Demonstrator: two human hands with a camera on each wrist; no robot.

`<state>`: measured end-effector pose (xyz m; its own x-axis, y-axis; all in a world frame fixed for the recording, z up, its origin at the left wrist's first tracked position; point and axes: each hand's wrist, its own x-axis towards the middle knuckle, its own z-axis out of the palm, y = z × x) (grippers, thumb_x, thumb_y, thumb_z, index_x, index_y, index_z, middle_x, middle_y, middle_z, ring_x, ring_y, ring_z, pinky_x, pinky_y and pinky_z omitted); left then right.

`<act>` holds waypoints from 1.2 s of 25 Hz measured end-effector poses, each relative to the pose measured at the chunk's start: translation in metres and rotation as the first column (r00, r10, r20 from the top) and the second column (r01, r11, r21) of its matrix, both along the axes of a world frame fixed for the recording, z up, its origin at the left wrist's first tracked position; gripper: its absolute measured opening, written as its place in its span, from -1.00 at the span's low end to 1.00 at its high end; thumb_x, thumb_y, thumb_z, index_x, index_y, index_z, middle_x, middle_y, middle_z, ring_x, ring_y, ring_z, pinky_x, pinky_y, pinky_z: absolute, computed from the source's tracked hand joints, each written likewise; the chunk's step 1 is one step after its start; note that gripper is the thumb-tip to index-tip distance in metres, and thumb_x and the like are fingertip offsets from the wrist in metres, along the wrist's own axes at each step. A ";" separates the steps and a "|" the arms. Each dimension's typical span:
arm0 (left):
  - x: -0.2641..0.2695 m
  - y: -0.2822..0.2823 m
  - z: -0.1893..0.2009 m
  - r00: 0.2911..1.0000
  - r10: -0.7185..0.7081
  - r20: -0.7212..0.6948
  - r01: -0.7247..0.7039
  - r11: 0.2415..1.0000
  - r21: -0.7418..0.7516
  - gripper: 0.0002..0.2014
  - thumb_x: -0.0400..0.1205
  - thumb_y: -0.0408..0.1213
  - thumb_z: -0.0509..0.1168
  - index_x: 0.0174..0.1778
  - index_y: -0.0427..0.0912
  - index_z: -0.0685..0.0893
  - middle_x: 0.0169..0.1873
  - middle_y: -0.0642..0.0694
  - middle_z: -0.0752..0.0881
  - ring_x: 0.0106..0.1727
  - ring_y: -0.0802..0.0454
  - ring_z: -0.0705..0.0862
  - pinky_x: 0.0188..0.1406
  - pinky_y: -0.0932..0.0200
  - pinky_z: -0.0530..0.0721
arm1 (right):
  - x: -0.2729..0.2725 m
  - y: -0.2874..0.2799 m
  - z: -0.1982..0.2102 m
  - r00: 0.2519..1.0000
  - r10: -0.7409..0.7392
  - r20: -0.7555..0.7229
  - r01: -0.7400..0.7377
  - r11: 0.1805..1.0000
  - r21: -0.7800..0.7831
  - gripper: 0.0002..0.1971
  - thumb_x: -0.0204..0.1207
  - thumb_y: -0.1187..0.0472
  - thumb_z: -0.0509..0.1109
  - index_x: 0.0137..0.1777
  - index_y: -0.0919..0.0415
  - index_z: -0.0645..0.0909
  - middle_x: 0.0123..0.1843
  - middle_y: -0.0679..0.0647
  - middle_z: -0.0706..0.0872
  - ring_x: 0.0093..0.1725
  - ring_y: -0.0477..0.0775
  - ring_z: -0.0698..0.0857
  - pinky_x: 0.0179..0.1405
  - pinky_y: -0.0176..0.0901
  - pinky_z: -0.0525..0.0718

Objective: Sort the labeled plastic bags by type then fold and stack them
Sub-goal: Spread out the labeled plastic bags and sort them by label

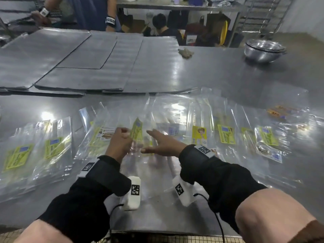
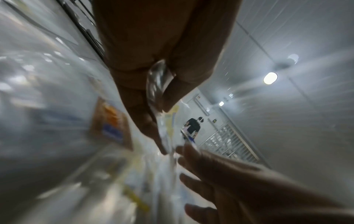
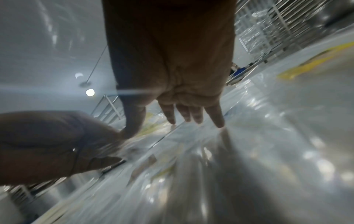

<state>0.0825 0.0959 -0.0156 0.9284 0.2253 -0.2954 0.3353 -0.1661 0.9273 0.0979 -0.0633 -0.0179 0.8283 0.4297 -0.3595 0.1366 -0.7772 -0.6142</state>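
Black sleeves fill the bottom of the head view, and just above them, at frame centre, the left hand (image 1: pixel 120 140) pinches a clear bag with a yellow-green label (image 1: pixel 136 131), lifted edge-on off the loose spread of bags (image 1: pixel 201 135) that runs across the middle of the frame. The left wrist view shows bunched film caught between thumb and fingers. Beside it the right hand (image 1: pixel 164 143) is flat, fingers straight and spread, holding nothing, its fingertips near or on the film. A sorted pile of yellow-green bags (image 1: pixel 35 151) lies at middle left on the steel table (image 1: pixel 228 72). The slick film could, I judge, slip from so small a pinch, or cling to its neighbours and drag them out of order; a wrong label type might reach the pile, since the lifted label is seen edge-on. Both wrist views are smeared by motion, print is unreadable, and overlapping transparent layers hide how many bags lie there.
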 end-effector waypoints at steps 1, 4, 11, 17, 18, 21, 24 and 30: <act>-0.001 -0.004 0.006 0.999 -0.036 0.007 0.036 0.993 -0.108 -0.74 0.64 -0.62 0.09 0.15 -0.22 0.42 -0.07 -0.28 0.62 -0.48 0.01 0.70 -0.59 0.20 0.63 | 0.000 -0.010 0.006 0.995 -0.088 0.053 0.084 0.994 0.066 -0.18 0.51 -0.06 0.42 0.65 0.16 0.11 0.68 0.11 0.12 0.64 0.11 0.16 0.54 -0.11 0.15; 0.003 -0.021 0.018 0.988 -0.148 0.044 0.154 0.937 -0.315 -0.64 0.69 -0.60 -0.01 0.33 -0.17 0.38 0.08 -0.27 0.65 -0.42 0.00 0.79 -0.46 0.19 0.76 | -0.006 -0.056 0.010 0.901 -0.366 0.234 0.379 0.925 -0.013 -0.26 0.48 -0.06 0.45 0.57 0.22 0.28 0.61 0.16 0.28 0.61 0.16 0.21 0.54 -0.02 0.20; 0.008 -0.062 0.003 0.950 -0.311 -0.028 0.276 0.878 -0.392 -0.56 0.69 -0.61 -0.05 0.46 -0.18 0.33 0.17 -0.30 0.61 -0.23 -0.16 0.74 -0.34 0.12 0.75 | -0.018 -0.115 -0.035 0.828 -0.553 0.091 0.543 0.749 -0.379 -0.15 0.49 -0.39 0.14 0.66 -0.07 -0.10 0.70 0.16 -0.07 0.64 0.38 -0.03 0.51 0.40 0.05; 0.003 -0.086 -0.014 0.939 -0.344 -0.030 0.297 0.849 -0.437 -0.61 0.66 -0.61 -0.04 0.30 -0.12 0.40 0.04 -0.37 0.66 -0.25 -0.16 0.70 -0.32 0.01 0.72 | -0.012 -0.134 -0.028 0.745 -0.623 0.240 0.662 0.642 -0.387 -0.18 0.47 -0.38 0.20 0.64 -0.04 0.06 0.69 0.05 0.03 0.58 0.27 0.16 0.43 0.21 0.24; 0.001 -0.091 -0.017 0.933 -0.357 -0.036 0.304 0.840 -0.450 -0.60 0.68 -0.59 -0.04 0.30 -0.08 0.41 0.08 -0.42 0.65 -0.24 -0.16 0.70 -0.30 0.00 0.71 | -0.012 -0.138 -0.033 0.785 -0.582 0.213 0.606 0.648 -0.462 -0.24 0.53 -0.33 0.16 0.65 -0.06 0.04 0.69 0.05 0.04 0.56 0.27 0.18 0.40 0.20 0.26; -0.004 -0.106 -0.023 0.912 -0.407 -0.045 0.338 0.811 -0.478 -0.54 0.69 -0.56 -0.03 0.25 0.11 0.48 0.13 -0.38 0.67 -0.14 -0.20 0.70 -0.32 0.03 0.68 | -0.012 -0.147 -0.032 0.823 -0.539 0.180 0.546 0.661 -0.514 -0.39 0.63 0.00 0.18 0.64 -0.08 0.07 0.64 0.08 0.17 0.50 0.30 0.28 0.36 0.19 0.33; -0.004 -0.118 -0.026 0.903 -0.430 -0.026 0.349 0.767 -0.539 -0.54 0.72 -0.52 -0.01 0.19 0.20 0.51 0.08 -0.31 0.71 -0.06 -0.27 0.71 -0.42 0.14 0.69 | -0.013 -0.154 -0.011 0.613 -0.777 0.144 0.790 0.609 -0.073 -0.50 0.68 -0.11 0.10 0.60 -0.06 0.25 0.58 0.07 0.37 0.54 0.27 0.34 0.51 0.24 0.27; -0.004 -0.151 -0.019 0.898 -0.437 -0.052 0.347 0.776 -0.526 -0.61 0.65 -0.03 0.27 0.35 -0.08 0.49 0.16 -0.33 0.71 0.00 -0.27 0.77 -0.05 -0.18 0.72 | -0.037 -0.113 -0.008 0.757 -0.640 -0.134 0.654 0.734 0.186 -0.28 0.45 -0.51 -0.01 0.37 -0.08 0.55 0.46 0.03 0.54 0.41 0.13 0.52 0.48 0.09 0.36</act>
<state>0.0782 -0.0553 -0.0349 0.8321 -0.3650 -0.4177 0.4942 0.1457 0.8571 0.0613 -0.1767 -0.0257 0.9149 -0.1326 -0.3813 -0.3921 -0.5172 -0.7608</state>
